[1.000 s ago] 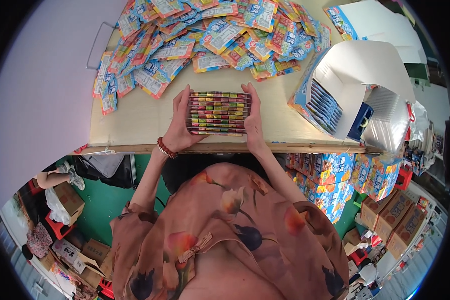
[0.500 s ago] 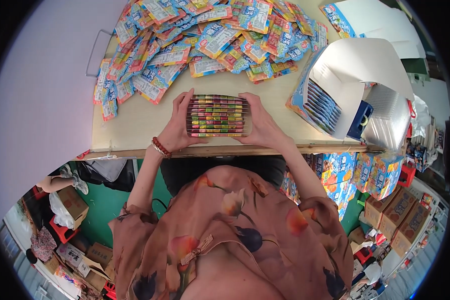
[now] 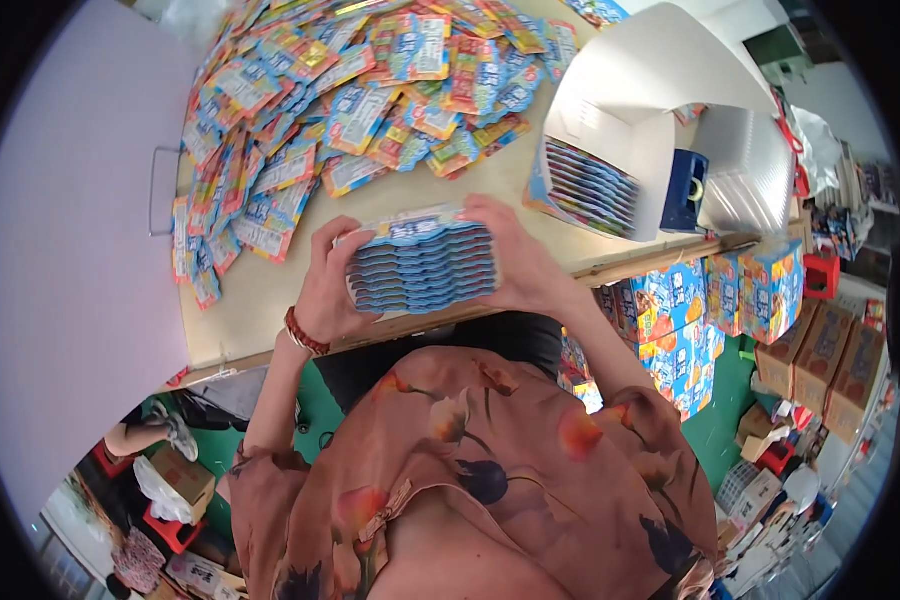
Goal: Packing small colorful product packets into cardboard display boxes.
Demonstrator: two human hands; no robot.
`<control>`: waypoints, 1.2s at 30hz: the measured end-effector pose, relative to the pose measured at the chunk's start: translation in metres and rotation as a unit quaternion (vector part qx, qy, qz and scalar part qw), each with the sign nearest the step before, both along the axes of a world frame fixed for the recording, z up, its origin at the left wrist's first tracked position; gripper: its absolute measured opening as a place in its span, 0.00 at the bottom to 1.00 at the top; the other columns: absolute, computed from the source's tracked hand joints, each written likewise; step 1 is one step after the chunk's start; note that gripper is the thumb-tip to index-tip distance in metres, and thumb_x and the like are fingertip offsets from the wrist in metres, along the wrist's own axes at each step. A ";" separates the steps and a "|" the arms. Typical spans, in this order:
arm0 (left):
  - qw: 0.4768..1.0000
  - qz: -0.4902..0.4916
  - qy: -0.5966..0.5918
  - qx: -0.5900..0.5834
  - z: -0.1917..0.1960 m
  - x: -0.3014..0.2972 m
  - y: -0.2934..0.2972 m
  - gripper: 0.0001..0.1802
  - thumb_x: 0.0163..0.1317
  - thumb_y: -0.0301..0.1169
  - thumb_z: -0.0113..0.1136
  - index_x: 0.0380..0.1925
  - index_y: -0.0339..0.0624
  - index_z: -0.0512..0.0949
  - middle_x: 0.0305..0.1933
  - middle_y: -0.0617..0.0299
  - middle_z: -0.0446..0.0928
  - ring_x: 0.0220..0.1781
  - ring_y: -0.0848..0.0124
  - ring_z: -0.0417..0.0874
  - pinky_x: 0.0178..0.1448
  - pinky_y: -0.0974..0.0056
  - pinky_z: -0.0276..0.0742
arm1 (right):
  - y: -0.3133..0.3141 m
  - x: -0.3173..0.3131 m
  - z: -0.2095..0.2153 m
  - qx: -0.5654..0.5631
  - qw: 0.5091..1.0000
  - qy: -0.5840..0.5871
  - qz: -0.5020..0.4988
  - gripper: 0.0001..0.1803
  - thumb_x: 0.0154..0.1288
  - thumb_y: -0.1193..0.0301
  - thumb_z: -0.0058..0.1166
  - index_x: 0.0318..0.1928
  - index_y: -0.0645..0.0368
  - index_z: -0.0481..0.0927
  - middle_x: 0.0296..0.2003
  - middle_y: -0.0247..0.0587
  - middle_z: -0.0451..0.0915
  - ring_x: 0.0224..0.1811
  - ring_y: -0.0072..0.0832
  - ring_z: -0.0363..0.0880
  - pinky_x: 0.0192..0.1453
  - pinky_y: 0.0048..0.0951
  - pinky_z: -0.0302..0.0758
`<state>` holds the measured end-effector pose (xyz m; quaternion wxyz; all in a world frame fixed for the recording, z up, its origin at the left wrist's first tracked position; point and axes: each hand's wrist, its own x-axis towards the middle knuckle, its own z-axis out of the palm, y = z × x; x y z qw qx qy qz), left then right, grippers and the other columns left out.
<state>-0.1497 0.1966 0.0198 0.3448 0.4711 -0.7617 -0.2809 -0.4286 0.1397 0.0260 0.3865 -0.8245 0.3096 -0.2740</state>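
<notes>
head view | a squared stack of blue-edged packets (image 3: 422, 262) is clamped at frame centre, just above the table (image 3: 270, 300) edge, between left hand (image 3: 332, 285) and right hand (image 3: 510, 255), fingers curled shut on its ends | white carton (image 3: 630, 120) at upper right is seen partly filled | many loose packets (image 3: 350, 90) are left spread at upper left

Left hand (image 3: 328, 285) and right hand (image 3: 510, 262) raised, fingers curled inward — palms facing each other.
</notes>
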 end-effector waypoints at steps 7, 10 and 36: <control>0.955 -0.129 -0.059 -0.259 0.083 -0.112 -0.141 0.41 0.37 0.26 0.73 0.57 0.46 0.68 0.57 0.49 0.63 0.59 0.46 0.68 0.58 0.53 0.74 | -0.048 -0.096 0.062 -0.158 0.953 0.066 -0.249 0.55 0.33 0.75 0.76 0.64 0.57 0.57 0.63 0.55 0.63 0.69 0.52 0.59 0.71 0.40 0.61; 0.948 -0.139 -0.102 -0.267 0.078 -0.159 -0.198 0.44 0.36 0.28 0.73 0.59 0.50 0.65 0.59 0.51 0.60 0.59 0.46 0.67 0.57 0.51 0.76 | -0.086 -0.137 0.061 -0.161 0.939 0.113 -0.283 0.58 0.33 0.72 0.78 0.66 0.61 0.54 0.60 0.55 0.65 0.66 0.51 0.63 0.68 0.40 0.64; 0.885 -0.204 -0.413 -0.064 0.015 -0.245 -0.258 0.59 0.31 0.31 0.79 0.66 0.43 0.53 0.63 0.51 0.56 0.66 0.52 0.65 0.58 0.56 0.79 | -0.118 -0.138 0.032 -0.163 0.833 0.456 -0.266 0.47 0.55 0.56 0.63 0.71 0.55 0.53 0.65 0.48 0.62 0.70 0.42 0.60 0.67 0.66 0.54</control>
